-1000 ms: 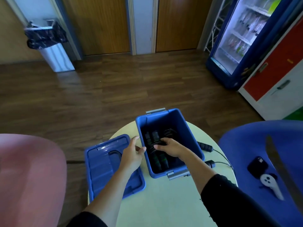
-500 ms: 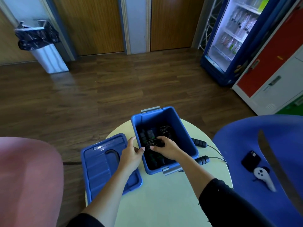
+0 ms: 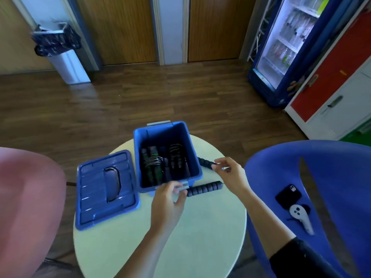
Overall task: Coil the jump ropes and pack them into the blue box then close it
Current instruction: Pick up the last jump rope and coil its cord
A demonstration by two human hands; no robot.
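We logged the box (image 3: 137,157) open on the table (image 3: 200,237), lid (image 3: 94,197) flat to its left, coiled ropes (image 3: 155,162) inside. Right hand (image 3: 230,175) pinched the far handle (image 3: 204,162) just right of the box. Left hand (image 3: 168,203) curled at the near handle (image 3: 204,189); blur hid whether it gripped.

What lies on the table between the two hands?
A black ribbed jump-rope handle lies between the left hand and the right hand, seen in the head view.
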